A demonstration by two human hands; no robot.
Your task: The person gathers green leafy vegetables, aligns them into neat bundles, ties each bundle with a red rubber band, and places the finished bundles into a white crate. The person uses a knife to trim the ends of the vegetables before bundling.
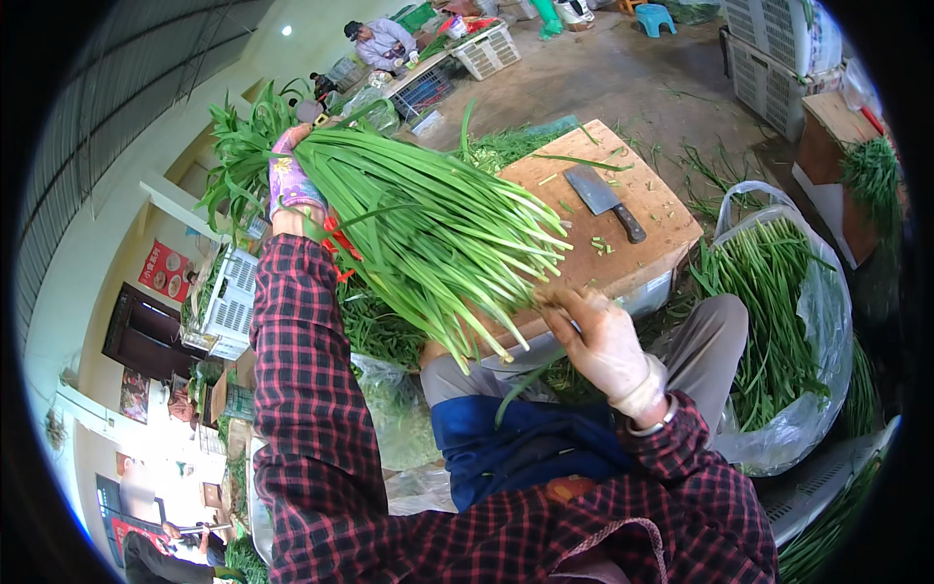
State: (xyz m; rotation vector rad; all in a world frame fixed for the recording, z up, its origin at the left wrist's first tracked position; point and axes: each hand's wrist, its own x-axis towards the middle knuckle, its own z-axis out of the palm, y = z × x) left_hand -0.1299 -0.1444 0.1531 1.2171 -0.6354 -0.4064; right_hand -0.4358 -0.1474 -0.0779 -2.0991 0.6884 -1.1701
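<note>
My left hand (295, 171), in a flowered glove, is raised at the upper left and closed around a large bunch of green garlic chives (430, 212). Their leafy tops hang beyond the hand, and the pale stem ends fan out towards the lower right. My right hand (595, 336), in a thin whitish glove with the fingertips bare, touches the stem ends; whether it pinches a stem is not clear. Behind the stems, a cleaver (602, 201) with a dark handle lies on a wooden board (642, 241) among small cut bits.
At my right stands a clear plastic bag (817, 306) full of chives. Loose greens (379, 328) lie left of the board. White crates (766, 80) are stacked at the upper right. A person (383, 44) works at a far bench; more people are at the lower left.
</note>
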